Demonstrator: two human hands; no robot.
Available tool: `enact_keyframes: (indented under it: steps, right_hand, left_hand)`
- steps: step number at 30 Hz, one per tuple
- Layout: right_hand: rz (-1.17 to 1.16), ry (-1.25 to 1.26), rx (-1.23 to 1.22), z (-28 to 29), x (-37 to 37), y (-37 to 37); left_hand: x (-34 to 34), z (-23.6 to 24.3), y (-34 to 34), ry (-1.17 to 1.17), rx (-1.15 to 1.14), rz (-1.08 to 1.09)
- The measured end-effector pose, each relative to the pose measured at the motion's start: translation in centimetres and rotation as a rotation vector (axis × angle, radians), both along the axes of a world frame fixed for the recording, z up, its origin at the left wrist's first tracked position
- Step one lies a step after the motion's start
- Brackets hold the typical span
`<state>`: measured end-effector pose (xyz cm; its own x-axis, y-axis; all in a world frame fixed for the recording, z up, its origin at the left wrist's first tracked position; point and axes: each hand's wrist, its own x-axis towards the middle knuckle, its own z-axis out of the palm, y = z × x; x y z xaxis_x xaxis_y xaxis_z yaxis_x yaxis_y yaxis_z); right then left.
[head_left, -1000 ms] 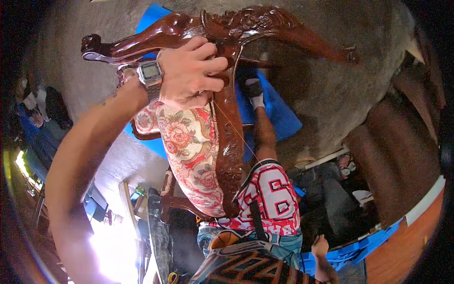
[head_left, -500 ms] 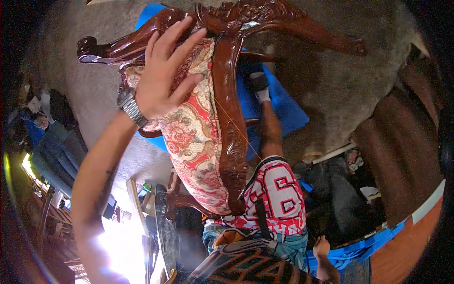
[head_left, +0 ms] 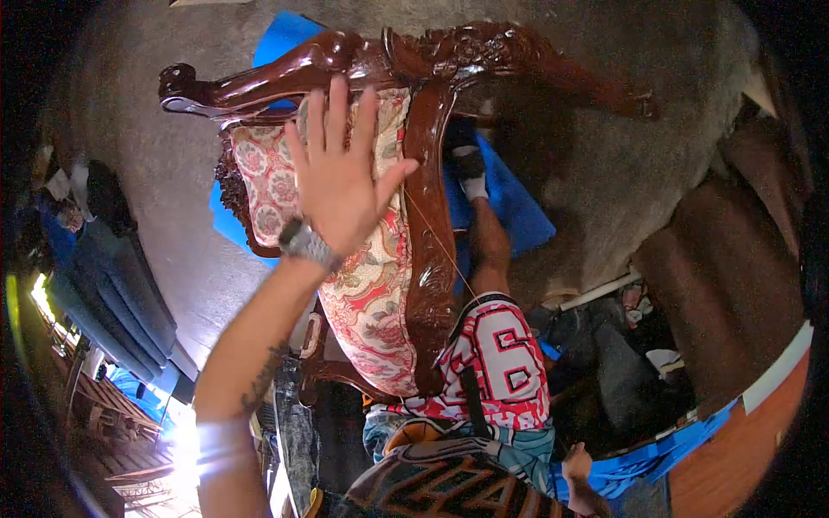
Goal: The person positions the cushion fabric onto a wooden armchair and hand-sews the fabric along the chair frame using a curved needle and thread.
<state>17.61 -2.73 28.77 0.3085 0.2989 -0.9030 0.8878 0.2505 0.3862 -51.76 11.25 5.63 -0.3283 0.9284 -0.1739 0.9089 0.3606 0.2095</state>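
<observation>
My left hand [head_left: 341, 194], with a metal watch [head_left: 308, 245] on the wrist, is spread flat over the floral upholstery [head_left: 367, 324] of a carved wooden chair [head_left: 427, 259]. Whether the palm touches the fabric I cannot tell. The chair lies tipped over, its glossy dark-brown legs pointing sideways. A thin thread [head_left: 441, 243] runs from the fabric's edge across the wooden rail toward my red-and-white shorts [head_left: 509, 363]. Low at my right side, my right hand [head_left: 576, 464] is closed; what its fingers hold, if anything, is too small to make out.
A blue sheet [head_left: 518, 203] lies under the chair on the grey concrete floor [head_left: 604, 52], with my leg stretched over it. Brown material [head_left: 725, 285] and dark cloth [head_left: 613, 363] are at the right. Grey-blue rolls or folds of fabric [head_left: 112, 285] lean at the left.
My left hand has shifted right and slightly nearer over the upholstery, its fingers now pointing straight away from me. The chair sits a little lower in view. The right hand stays low and closed.
</observation>
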Motion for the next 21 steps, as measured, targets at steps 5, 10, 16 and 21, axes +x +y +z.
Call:
enact_keyframes:
  steps: [5,10,16,21]
  right_hand:
    - [0.076,-0.143,0.105,-2.1,1.2,1.8]
    - [0.077,-0.04,0.099,-2.4,1.7,2.3]
    - [0.117,-0.083,0.078,-2.7,1.8,2.7]
    - [0.083,-0.054,0.086,-3.2,1.7,2.5]
  left_hand:
    - [2.8,2.7,-3.0,-0.12,0.041,0.228]
    - [4.3,3.5,-3.2,-0.135,0.046,0.407]
    - [4.4,3.7,-2.1,-0.095,0.032,0.385]
    - [3.9,3.6,-1.7,-0.097,-0.044,0.296]
